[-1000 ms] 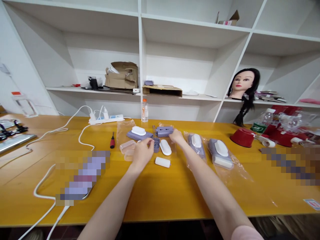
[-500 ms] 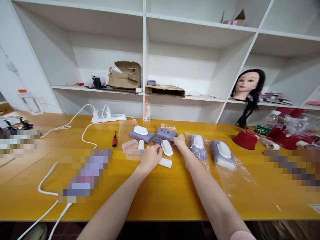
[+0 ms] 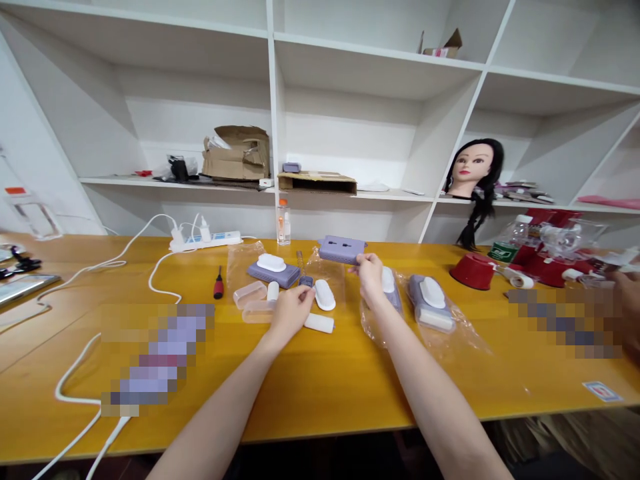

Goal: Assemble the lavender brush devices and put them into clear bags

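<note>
The left hand's (image 3: 293, 308) thumb and forefinger come together at a small dark purple part (image 3: 306, 282); whether they pinch it cannot be told. The right hand (image 3: 369, 279) grasps a slotted purple case (image 3: 341, 251) by its right end, above the table's far side. From the left: a white charging cable (image 3: 167, 291), a red-and-black screwdriver (image 3: 219, 283), frosted plastic covers (image 3: 250, 294), then a purple block (image 3: 281, 275) topped by a white oval piece (image 3: 271, 262). Between the hands lie a loose white oval cap (image 3: 325, 295) and a white cylinder (image 3: 320, 323). Right, two bagged purple units (image 3: 431, 305) look complete; the central pieces appear unassembled. The nearer bag crowds the right wrist. Beyond sits a red cup (image 3: 471, 271).
</note>
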Motion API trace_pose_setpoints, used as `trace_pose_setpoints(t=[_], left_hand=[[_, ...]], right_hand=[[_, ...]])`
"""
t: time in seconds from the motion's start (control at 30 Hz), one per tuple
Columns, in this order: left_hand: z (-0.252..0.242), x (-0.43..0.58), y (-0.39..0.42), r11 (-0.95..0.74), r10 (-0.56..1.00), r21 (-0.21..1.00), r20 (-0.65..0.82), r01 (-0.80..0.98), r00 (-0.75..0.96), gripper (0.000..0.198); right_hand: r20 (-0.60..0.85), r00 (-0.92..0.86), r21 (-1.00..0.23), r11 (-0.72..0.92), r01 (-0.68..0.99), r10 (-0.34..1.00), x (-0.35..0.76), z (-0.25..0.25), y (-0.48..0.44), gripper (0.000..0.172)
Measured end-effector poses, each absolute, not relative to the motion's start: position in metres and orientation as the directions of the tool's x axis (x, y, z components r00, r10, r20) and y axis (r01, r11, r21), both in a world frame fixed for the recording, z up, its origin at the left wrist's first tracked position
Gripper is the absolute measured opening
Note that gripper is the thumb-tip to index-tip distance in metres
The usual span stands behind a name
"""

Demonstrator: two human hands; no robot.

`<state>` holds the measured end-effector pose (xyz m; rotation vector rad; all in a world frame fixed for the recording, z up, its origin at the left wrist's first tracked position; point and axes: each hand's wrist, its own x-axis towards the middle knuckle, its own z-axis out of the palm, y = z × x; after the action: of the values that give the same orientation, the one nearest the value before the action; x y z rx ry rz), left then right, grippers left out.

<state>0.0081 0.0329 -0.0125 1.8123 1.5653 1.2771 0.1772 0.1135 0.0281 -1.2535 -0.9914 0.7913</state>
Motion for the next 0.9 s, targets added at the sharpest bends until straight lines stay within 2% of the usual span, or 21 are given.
trace_pose_setpoints(t=[0.07,0.17,0.23,0.27,0.37,0.43,0.5,0.53,0.63,0.7,0.73,0.83,0.9], left_hand=[[-0.009,0.008,0.034,-0.237,0.956,0.879,0.287,0.413,-0.061,0.044],[-0.001,0.005,0.033,-0.038,0.999,0.999,0.039,-0.009,0.031,0.061],[0.004,0.001,0.031,0.154,0.972,0.954,-0.100,-0.258,0.211,0.064],[0.006,-0.001,0.029,0.226,0.942,0.922,-0.125,-0.315,0.312,0.063],[0.011,-0.003,0.022,0.372,0.825,0.841,-0.107,-0.393,0.555,0.060],[0.014,-0.003,0.017,0.409,0.787,0.794,-0.057,-0.450,0.614,0.058],[0.018,-0.003,0.013,0.377,0.829,0.750,-0.011,-0.544,0.559,0.054],[0.022,-0.005,0.012,0.335,0.864,0.729,0.014,-0.597,0.503,0.052],[0.033,-0.019,0.012,0.149,0.950,0.662,0.112,-0.734,0.293,0.052],[0.040,-0.030,0.013,-0.048,0.976,0.586,0.200,-0.809,0.087,0.054],[0.041,-0.035,0.014,-0.148,0.976,0.552,0.216,-0.821,-0.031,0.055],[0.041,-0.043,0.020,-0.376,0.926,0.485,0.164,-0.789,-0.341,0.055],[0.038,-0.043,0.025,-0.450,0.883,0.464,0.101,-0.763,-0.459,0.051]], right_hand=[[0.255,0.406,-0.959,0.283,-0.009,0.877,0.189,0.034,0.101,0.009],[0.342,0.371,-0.913,0.399,-0.087,0.864,0.201,0.036,0.085,0.013],[0.368,0.294,-0.898,0.419,-0.135,0.882,0.201,0.034,0.077,0.013],[0.374,0.245,-0.896,0.417,-0.154,0.895,0.198,0.033,0.074,0.013],[0.378,0.086,-0.903,0.388,-0.185,0.922,0.181,0.031,0.065,0.013],[0.374,0.002,-0.911,0.368,-0.185,0.927,0.170,0.030,0.060,0.013],[0.371,-0.044,-0.915,0.357,-0.189,0.928,0.163,0.030,0.057,0.012],[0.376,-0.047,-0.920,0.366,-0.139,0.926,0.163,0.029,0.056,0.016],[0.395,-0.035,-0.894,0.393,0.216,0.918,0.167,0.023,0.061,0.029],[0.391,-0.053,-0.816,0.372,0.442,0.919,0.169,0.017,0.066,0.025],[0.379,-0.073,-0.785,0.363,0.501,0.922,0.168,0.013,0.068,0.020],[0.349,-0.148,-0.676,0.359,0.643,0.925,0.154,0.004,0.071,0.009],[0.337,-0.178,-0.585,0.354,0.730,0.924,0.137,0.001,0.069,0.010]])
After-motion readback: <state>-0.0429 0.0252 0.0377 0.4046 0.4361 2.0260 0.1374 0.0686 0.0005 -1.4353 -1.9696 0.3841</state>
